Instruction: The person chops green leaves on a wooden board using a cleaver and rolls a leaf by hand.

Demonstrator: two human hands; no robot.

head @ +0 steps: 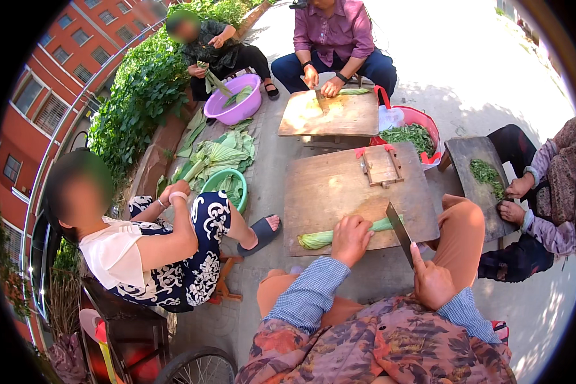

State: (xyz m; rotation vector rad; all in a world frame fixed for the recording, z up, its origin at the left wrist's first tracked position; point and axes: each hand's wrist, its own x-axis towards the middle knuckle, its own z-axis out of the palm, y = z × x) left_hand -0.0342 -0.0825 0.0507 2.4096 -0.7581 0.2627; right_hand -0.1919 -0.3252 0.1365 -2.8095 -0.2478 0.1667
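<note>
A wooden board (317,192) lies before me, with a rolled bundle of green leaves (315,240) along its near edge. My left hand (352,239) presses down on the middle of this roll. In my right hand (433,281) is a cleaver (400,234), gripped by its handle, which my fingers hide. Its blade stands at the right end of the roll; whether it touches the leaves I cannot tell. A small wooden frame (385,182) with red ties at its top lies on the far right part of the board.
People sit close around: one at left beside a green basin (242,194) and large leaves (221,156), one at right with a board (465,149) of chopped greens. Beyond are another board (297,113), a red-and-white bag (429,125) of cut greens and a purple basin (245,110).
</note>
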